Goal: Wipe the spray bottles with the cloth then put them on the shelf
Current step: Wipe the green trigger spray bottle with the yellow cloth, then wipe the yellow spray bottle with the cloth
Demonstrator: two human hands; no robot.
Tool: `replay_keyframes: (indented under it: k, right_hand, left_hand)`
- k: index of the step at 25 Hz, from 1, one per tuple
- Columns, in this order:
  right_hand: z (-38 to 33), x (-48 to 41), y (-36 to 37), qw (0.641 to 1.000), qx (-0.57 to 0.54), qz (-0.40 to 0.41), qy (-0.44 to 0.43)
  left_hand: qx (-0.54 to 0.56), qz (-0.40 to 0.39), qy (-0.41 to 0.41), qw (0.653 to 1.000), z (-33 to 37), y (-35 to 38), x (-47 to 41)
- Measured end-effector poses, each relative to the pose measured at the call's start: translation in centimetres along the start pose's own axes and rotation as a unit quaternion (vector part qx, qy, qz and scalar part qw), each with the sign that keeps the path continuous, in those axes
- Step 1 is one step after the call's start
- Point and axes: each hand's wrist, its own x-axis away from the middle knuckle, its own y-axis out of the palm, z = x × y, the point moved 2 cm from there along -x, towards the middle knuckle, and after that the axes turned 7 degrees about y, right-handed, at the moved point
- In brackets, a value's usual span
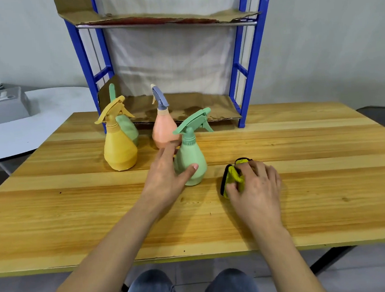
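Several spray bottles stand on the wooden table [77, 214]. The nearest is a green bottle [191, 155]; my left hand [166, 175] wraps its lower body, thumb across the front, fingers behind. A yellow bottle [119, 147] stands to the left, a second green bottle [128, 126] partly hidden behind it. A pink bottle with a grey-blue trigger [163, 129] stands behind my left fingers. My right hand [256, 184] presses down on a bunched yellow cloth with a black edge [229, 177], fingers curled over it. The blue shelf [243, 72] stands at the table's back.
The shelf's lower level, lined with stained cardboard [191, 109], sits at table height behind the bottles; an upper cardboard-lined level [165, 21] is above. A white round table [24, 126] with a grey box [7, 105] lies to the left. My knees show below the table's front edge.
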Motion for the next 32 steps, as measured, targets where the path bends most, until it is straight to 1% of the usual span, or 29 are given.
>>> replay_keyframes:
  k: [2, 3, 8, 11, 14, 16, 21, 26, 29, 31, 32]
  right_hand:
    - [1.1, -0.6, 0.3, 0.997, -0.038, -0.063, -0.012]
    - [1.7, -0.9, 0.4, 0.995, -0.051, -0.081, -0.014]
    - [3.1, -2.2, 0.7, 0.996, -0.060, -0.050, 0.031]
    - [3.0, -2.2, 1.0, 0.997, -0.064, -0.027, 0.021]
    - [3.4, -2.1, 1.0, 0.994, -0.087, -0.035, 0.057]
    - [3.5, -2.2, 1.0, 0.994, -0.091, -0.026, 0.063]
    - [3.3, -2.3, 1.1, 0.995, -0.074, -0.034, 0.064]
    - [3.2, -2.3, 0.9, 0.996, -0.055, -0.030, 0.068]
    - [2.3, -2.1, 1.0, 0.996, -0.047, -0.039, 0.070]
    - [1.1, -1.5, 1.2, 0.995, -0.051, -0.063, 0.060]
    - [0.0, -1.1, 1.3, 0.994, -0.058, -0.078, 0.048]
  left_hand:
    - [0.001, -0.002, 0.010, 1.000, 0.8, 1.7, -2.3]
    - [0.006, -0.007, 0.013, 1.000, 1.2, 2.7, -3.5]
    - [0.013, -0.039, 0.029, 0.999, 2.7, 8.0, -9.7]
    - [0.025, -0.048, 0.033, 0.998, 3.6, 10.4, -12.8]
    - [0.031, -0.050, 0.022, 0.998, 4.0, 12.1, -15.2]
    - [0.030, -0.051, 0.020, 0.998, 3.9, 12.8, -16.1]
    - [0.002, -0.076, 0.031, 0.997, 3.6, 11.8, -15.1]
    - [-0.006, -0.086, 0.054, 0.995, 1.0, 6.5, -8.5]
    - [-0.038, -0.039, 0.051, 0.997, -1.5, 2.0, -4.7]
    - [-0.050, 0.033, 0.035, 0.998, -3.4, -1.0, -2.6]
    - [-0.049, 0.087, 0.019, 0.995, -4.4, -2.5, -1.7]
